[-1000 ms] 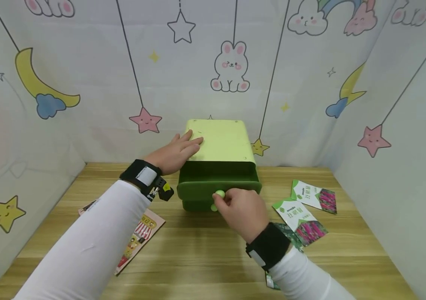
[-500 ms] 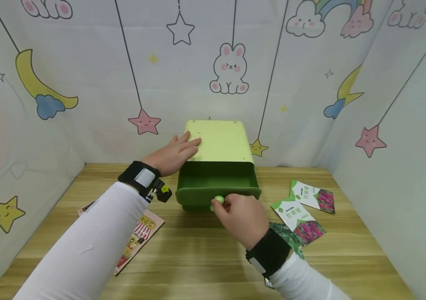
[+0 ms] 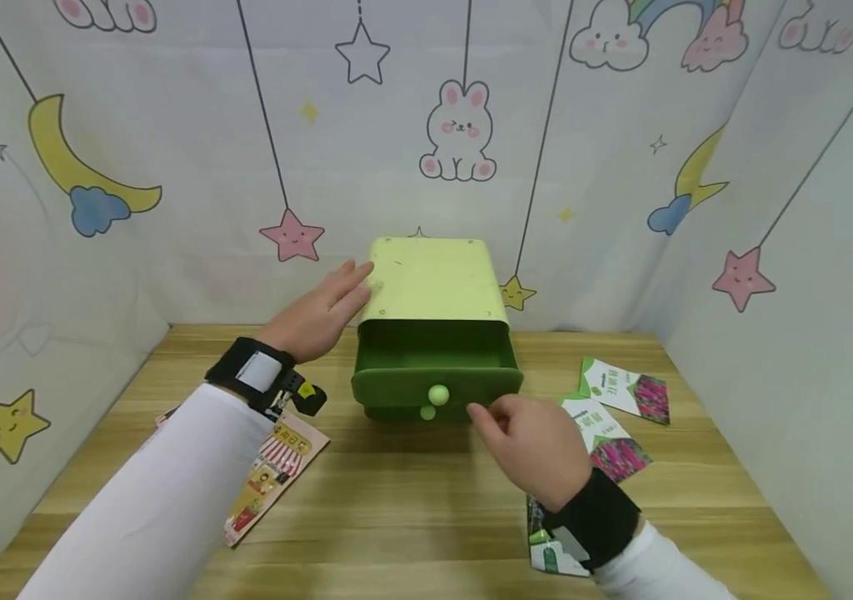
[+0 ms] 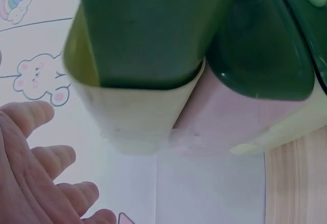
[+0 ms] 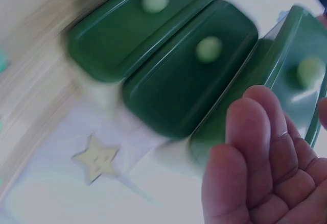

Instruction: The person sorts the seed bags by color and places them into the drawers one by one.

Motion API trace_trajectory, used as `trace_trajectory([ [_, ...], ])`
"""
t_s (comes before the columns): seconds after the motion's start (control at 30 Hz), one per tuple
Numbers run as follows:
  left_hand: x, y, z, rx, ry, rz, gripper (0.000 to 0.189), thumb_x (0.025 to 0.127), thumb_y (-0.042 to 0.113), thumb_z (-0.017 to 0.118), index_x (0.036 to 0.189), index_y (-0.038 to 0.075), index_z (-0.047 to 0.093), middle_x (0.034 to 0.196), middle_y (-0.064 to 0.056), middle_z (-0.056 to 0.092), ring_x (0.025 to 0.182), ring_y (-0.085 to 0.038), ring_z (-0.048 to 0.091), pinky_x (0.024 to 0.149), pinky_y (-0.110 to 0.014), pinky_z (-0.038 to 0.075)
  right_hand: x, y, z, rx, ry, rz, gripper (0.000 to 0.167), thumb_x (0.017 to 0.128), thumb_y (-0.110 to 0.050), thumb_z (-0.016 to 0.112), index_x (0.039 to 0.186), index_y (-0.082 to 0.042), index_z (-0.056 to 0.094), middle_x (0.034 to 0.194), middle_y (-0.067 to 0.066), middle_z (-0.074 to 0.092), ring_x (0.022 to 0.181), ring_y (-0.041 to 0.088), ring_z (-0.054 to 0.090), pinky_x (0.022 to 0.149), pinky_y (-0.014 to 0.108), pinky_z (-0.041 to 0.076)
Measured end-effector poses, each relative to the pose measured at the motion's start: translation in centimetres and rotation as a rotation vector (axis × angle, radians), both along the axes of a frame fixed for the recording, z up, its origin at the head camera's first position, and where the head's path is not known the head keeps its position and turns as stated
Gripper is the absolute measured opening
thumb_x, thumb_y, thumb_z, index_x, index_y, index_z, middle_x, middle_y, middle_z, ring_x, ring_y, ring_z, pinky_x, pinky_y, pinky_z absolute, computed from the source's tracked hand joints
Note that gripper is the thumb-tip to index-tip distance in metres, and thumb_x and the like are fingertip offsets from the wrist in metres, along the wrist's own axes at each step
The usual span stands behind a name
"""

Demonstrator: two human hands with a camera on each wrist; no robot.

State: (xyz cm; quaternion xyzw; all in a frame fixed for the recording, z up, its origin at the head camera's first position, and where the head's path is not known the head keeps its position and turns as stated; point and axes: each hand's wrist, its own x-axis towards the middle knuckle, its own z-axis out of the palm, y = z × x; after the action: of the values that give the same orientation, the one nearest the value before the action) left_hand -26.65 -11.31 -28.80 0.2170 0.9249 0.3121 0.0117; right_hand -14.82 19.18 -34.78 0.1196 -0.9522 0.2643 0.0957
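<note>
A small drawer cabinet [image 3: 434,279] with a pale yellow-green shell stands at the middle back of the table. Its dark green top drawer [image 3: 396,387] is pulled out, and the visible part of its inside holds nothing. On the drawer front sits a round light-green knob [image 3: 438,395]. My left hand [image 3: 314,312] hovers at the cabinet's upper left edge, fingers extended; the left wrist view shows the hand [image 4: 46,173] apart from the shell. My right hand [image 3: 535,446], fingers loosely bent, holds nothing just right of the knob. In the right wrist view, two lower drawers [image 5: 191,76] are closed.
Two white-and-green packets with pink flower pictures [image 3: 625,390] lie right of the cabinet. Another green packet [image 3: 556,550] is partly hidden under my right wrist. A pink illustrated booklet [image 3: 280,471] lies at left, partly behind my left forearm. Patterned cloth walls [image 3: 194,283] surround the table.
The top drawer came further out. My right hand then let go of the knob and moved right and toward me. My left hand came off the cabinet top, moving left.
</note>
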Motion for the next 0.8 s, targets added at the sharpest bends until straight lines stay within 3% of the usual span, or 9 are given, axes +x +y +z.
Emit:
trace_trajectory([
  [0.13, 1.1, -1.4, -0.5, 0.06, 0.03, 0.045, 0.067, 0.114, 0.052, 0.023, 0.171, 0.018, 0.019, 0.179, -0.009, 0.006, 0.167, -0.029, 0.002, 0.133, -0.06, 0.01, -0.4, 3.5, -0.3, 0.035, -0.003, -0.049, 0.028, 0.105, -0.031, 0.063, 0.096, -0.011, 0.081, 0.072, -0.003, 0.072, 0.06, 0.008, 0.059, 0.056, 0.03, 0.05],
  [0.2, 1.7, -2.1, -0.8, 0.056, 0.038, 0.067, 0.067, 0.114, 0.053, 0.024, 0.171, 0.018, 0.018, 0.179, -0.009, 0.005, 0.166, -0.032, 0.0, 0.132, -0.061, 0.008, -0.7, 5.2, -0.6, 0.066, -0.022, -0.077, 0.029, 0.105, -0.032, 0.064, 0.105, -0.008, 0.08, 0.086, 0.004, 0.078, 0.07, 0.015, 0.068, 0.064, 0.036, 0.056],
  [0.3, 2.6, -2.9, -1.7, 0.001, 0.06, 0.116, 0.068, 0.113, 0.054, 0.025, 0.17, 0.018, 0.019, 0.179, -0.014, 0.005, 0.165, -0.041, -0.004, 0.13, -0.067, 0.007, -1.3, 7.6, -1.5, 0.122, -0.083, -0.115, 0.04, 0.105, -0.035, 0.063, 0.121, -0.001, 0.075, 0.112, 0.017, 0.078, 0.095, 0.032, 0.074, 0.08, 0.049, 0.061],
  [0.4, 3.5, -3.7, -2.8, -0.092, 0.106, 0.17, 0.07, 0.113, 0.056, 0.028, 0.17, 0.015, 0.023, 0.177, -0.021, 0.008, 0.161, -0.052, -0.004, 0.126, -0.073, 0.009, -1.8, 9.4, -2.8, 0.186, -0.147, -0.151, 0.052, 0.104, -0.039, 0.064, 0.13, 0.005, 0.068, 0.125, 0.027, 0.072, 0.11, 0.043, 0.071, 0.088, 0.057, 0.059],
  [0.5, 4.2, -4.5, -4.0, -0.179, 0.151, 0.205, 0.071, 0.113, 0.055, 0.032, 0.168, 0.011, 0.027, 0.174, -0.028, 0.013, 0.157, -0.061, 0.002, 0.124, -0.076, 0.011, -2.2, 10.4, -4.0, 0.246, -0.197, -0.191, 0.061, 0.101, -0.044, 0.067, 0.132, 0.008, 0.066, 0.123, 0.029, 0.072, 0.106, 0.044, 0.072, 0.088, 0.057, 0.059],
  [0.67, 5.0, -5.4, -6.1, -0.275, 0.168, 0.239, 0.073, 0.112, 0.056, 0.035, 0.167, 0.008, 0.028, 0.171, -0.033, 0.017, 0.155, -0.065, 0.008, 0.125, -0.075, 0.012, -2.1, 11.6, -6.2, 0.341, -0.275, -0.206, 0.069, 0.096, -0.053, 0.071, 0.129, 0.008, 0.068, 0.099, 0.022, 0.078, 0.086, 0.036, 0.075, 0.076, 0.054, 0.061],
  [0.8, 5.7, -5.6, -7.8, -0.318, 0.161, 0.254, 0.075, 0.111, 0.057, 0.037, 0.167, 0.007, 0.029, 0.17, -0.034, 0.02, 0.154, -0.065, 0.009, 0.124, -0.076, 0.013, -1.6, 12.1, -7.9, 0.397, -0.336, -0.208, 0.077, 0.092, -0.063, 0.071, 0.124, 0.007, 0.068, 0.1, 0.02, 0.078, 0.088, 0.037, 0.074, 0.078, 0.056, 0.061],
])
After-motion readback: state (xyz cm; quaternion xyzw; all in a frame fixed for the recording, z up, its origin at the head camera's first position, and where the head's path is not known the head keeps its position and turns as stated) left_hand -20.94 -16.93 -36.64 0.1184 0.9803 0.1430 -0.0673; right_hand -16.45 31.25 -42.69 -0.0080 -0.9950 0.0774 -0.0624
